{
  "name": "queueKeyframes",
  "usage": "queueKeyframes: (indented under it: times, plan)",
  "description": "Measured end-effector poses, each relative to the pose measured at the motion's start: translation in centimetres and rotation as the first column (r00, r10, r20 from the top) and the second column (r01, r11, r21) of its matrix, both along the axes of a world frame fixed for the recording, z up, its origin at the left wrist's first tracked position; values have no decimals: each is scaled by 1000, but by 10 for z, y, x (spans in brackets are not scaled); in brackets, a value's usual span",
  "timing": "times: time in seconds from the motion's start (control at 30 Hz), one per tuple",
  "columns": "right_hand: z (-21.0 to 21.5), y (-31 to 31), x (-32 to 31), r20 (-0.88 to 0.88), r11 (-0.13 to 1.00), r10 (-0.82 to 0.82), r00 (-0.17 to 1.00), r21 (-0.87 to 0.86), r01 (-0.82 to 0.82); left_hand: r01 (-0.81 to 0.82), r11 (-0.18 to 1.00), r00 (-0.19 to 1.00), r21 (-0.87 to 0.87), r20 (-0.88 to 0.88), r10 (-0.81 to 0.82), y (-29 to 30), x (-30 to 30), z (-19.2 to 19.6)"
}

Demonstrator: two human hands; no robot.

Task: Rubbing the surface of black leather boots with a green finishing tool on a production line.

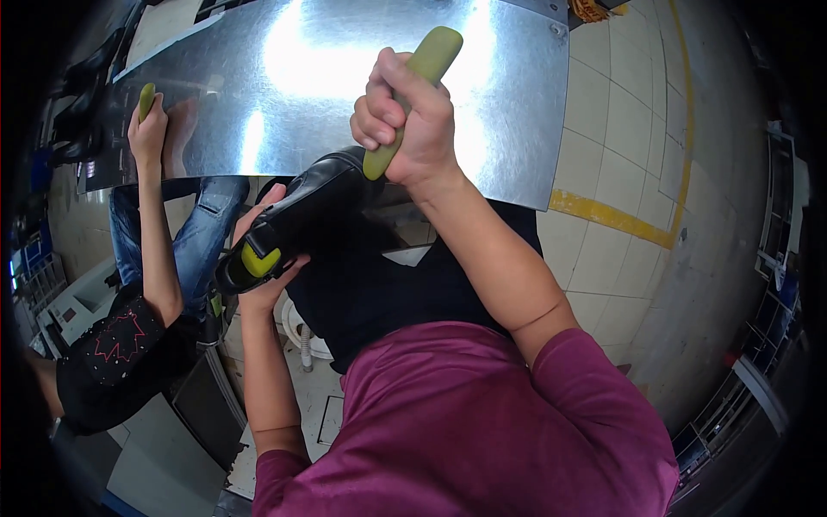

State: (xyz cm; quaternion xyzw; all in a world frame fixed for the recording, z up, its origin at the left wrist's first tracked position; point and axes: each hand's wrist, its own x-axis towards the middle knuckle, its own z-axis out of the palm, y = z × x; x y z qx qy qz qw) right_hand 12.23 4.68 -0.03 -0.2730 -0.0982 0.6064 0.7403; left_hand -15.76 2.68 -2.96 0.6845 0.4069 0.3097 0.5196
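My right hand [405, 116] is wrapped round an olive-green bar with rounded ends [439, 50], one end standing up past the thumb and the other pointing down beside the shoe. A shiny black leather shoe [319, 189] lies tilted over my lap, its toe up at the table's edge. My left hand [258, 289] grips the shoe from below near its opening, with fingers and thumb showing on both sides. Bright yellow-green lining [260, 258] shows inside the shoe. Whether the bar's lower end touches the shoe, I cannot tell.
A metal-topped table [215, 129] spans the front. To my left a co-worker in a black shirt [112, 345] holds a similar green bar [146, 99] over it. Dark shoes [82, 103] are at the far left. A yellow line [612, 220] crosses the tiled floor at right.
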Motion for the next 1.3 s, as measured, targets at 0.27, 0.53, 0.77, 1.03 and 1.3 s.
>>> queueKeyframes:
  times: [0.27, 0.53, 0.77, 1.03, 1.3]
  plan:
    - [14, 5, -13, 85, 995, -96, 992, -31, 99, -61, 941, 971, -334, 200, 134, 1, -3, 9]
    - [21, 14, -33, 229, 954, -300, 926, 105, 282, -292, 859, 900, -421, 183, 396, 5, -7, 4]
    - [18, 7, -64, 612, 855, -519, 597, 364, 370, -313, 847, 916, -430, 100, 389, -1, 5, 13]
    - [16, -7, -19, 314, 994, -60, 948, -67, 86, 26, 899, 999, 436, 26, -42, 2, 13, -6]
    - [16, 13, -9, 200, 938, 310, 929, -223, -265, 102, 768, 995, 632, -76, -70, -1, 14, 3]
